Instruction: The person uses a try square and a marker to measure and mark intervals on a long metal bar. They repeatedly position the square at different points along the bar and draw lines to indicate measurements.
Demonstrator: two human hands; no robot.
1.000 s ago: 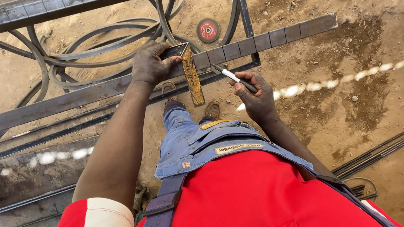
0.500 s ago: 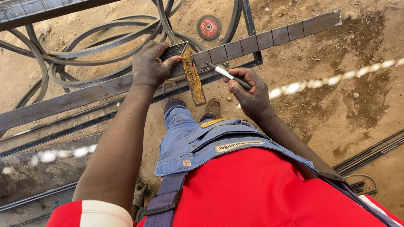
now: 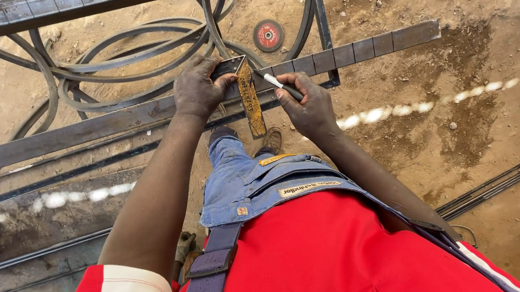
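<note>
The left hand (image 3: pixel 197 90) lies spread over a long flat steel bar (image 3: pixel 351 52), its fingers pressing the head of a rusty yellow try square (image 3: pixel 249 97) down against it. The square's blade hangs across the bar toward the person's knees. The right hand (image 3: pixel 309 106) is curled into a pinch around a white marker (image 3: pixel 278 83), its tip touching the bar just beside the square's blade. A red grinding disc (image 3: pixel 268 35) lies on the dirt beyond, near coiled black cables (image 3: pixel 111 59).
</note>
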